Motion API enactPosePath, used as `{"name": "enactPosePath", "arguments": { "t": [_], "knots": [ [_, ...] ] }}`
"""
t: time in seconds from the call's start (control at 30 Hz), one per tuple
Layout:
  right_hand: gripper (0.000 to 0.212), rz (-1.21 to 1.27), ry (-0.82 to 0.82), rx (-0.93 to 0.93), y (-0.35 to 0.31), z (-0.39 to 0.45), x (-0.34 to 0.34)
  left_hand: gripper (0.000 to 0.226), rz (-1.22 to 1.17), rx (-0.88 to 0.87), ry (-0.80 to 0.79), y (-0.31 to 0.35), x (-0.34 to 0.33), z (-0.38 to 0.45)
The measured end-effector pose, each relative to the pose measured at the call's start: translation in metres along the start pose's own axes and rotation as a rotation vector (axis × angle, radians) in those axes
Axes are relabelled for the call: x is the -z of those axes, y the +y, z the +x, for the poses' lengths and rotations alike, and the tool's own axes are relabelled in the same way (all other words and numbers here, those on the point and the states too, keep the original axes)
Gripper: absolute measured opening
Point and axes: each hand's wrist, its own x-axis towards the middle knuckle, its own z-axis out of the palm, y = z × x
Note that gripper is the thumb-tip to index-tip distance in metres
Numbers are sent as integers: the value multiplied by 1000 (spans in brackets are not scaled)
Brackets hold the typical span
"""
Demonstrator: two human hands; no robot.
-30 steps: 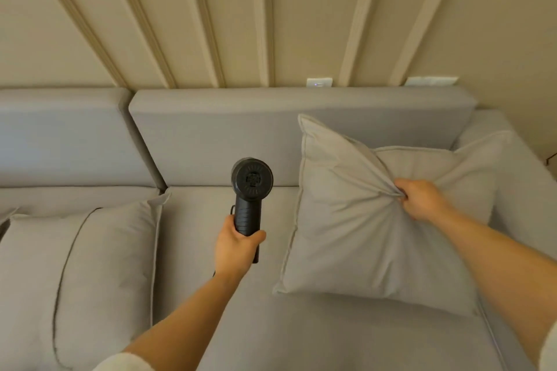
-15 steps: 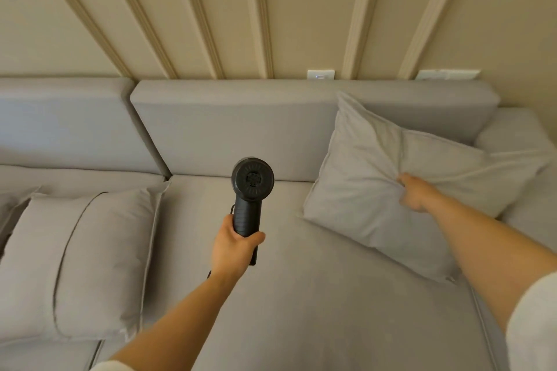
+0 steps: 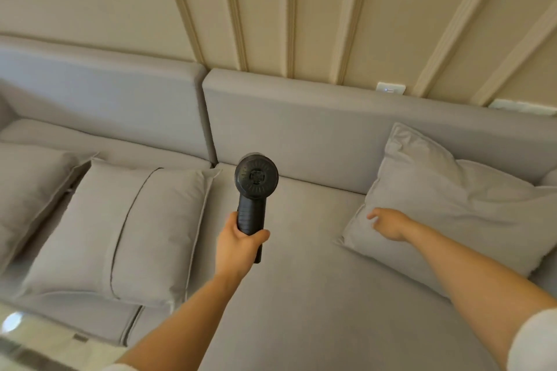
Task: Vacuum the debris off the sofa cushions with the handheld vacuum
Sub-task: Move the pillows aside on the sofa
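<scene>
At the centre of the frame the left hand (image 3: 238, 245) gripped the black handheld vacuum (image 3: 254, 190) by its ribbed handle, fingers and thumb wrapped round it. The vacuum stood upright, its round rear face turned to the camera, above the grey seat cushion (image 3: 301, 295) and in front of the back cushion (image 3: 301, 129). Whether its nozzle touched the seat could not be told.

In the right half of the frame the right hand (image 3: 388, 224) lay over the near corner of a grey throw pillow (image 3: 452, 214), its fingers loose and slightly curled, holding nothing. That pillow leaned against the back cushion at the right end of the sofa.

At the left of the frame a second pillow (image 3: 126, 229) lay flat on the seat, with part of another pillow (image 3: 27, 184) just beside it at the left edge. Behind the sofa rose a beige panelled wall (image 3: 120, 3) with a white wall plate (image 3: 390, 88) just above the back cushion at upper right.
</scene>
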Motion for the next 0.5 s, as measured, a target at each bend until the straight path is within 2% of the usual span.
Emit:
{"name": "enactPosePath", "arguments": {
  "t": [0.23,0.37,0.5],
  "knots": [
    [33,-12,13,79,-186,-9,-73,29,-28,-26,74,-48,172,24],
    [33,-69,-105,218,-314,-20,-143,31,-14,-21,192,-79,282,31],
    [36,-122,-230,360,-407,-38,-196,29,-111,40,285,-97,343,39]
  ]
}}
